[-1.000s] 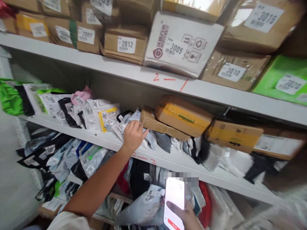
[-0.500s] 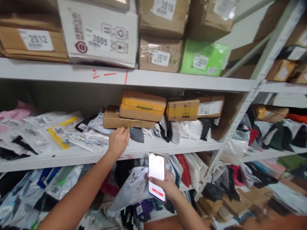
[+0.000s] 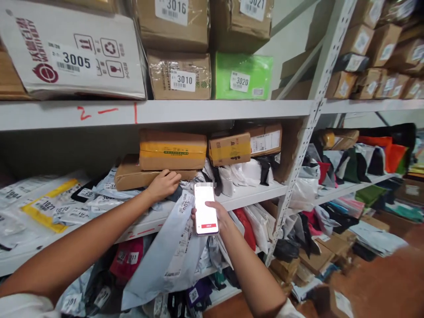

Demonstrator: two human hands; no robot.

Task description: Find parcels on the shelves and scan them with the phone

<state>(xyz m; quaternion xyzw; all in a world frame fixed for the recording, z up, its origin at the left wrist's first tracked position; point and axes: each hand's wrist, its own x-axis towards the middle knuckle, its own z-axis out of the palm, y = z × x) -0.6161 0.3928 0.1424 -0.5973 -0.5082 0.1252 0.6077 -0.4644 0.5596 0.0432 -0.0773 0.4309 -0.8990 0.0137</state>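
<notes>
My right hand [image 3: 215, 216] holds an upright smartphone [image 3: 205, 210], its thumb over the bright screen. A long pale grey plastic mailer bag [image 3: 165, 256] with labels hangs behind the phone, seemingly pinched by the same hand. On the middle shelf, my left hand [image 3: 163, 186] has bent fingers against the front of a flat cardboard box [image 3: 127, 172] and a dark grey parcel; what lies under the fingertips is hidden. A taped cardboard box [image 3: 172, 150] rests on top of the flat one. To its right sits a smaller carton [image 3: 230, 149].
Numbered boxes, including a white one [image 3: 82, 57] and a green one [image 3: 245, 77], fill the upper shelf. Labelled bags [image 3: 49, 205] lie at left. A perforated metal post [image 3: 304, 132] stands at right. More parcels [image 3: 318, 260] lie low beside the reddish floor [image 3: 380, 282].
The view has shifted right and closer. My left hand stays by the flat box, with its fingers now reaching farther right. The phone and mailer bag have risen nearer to it.
</notes>
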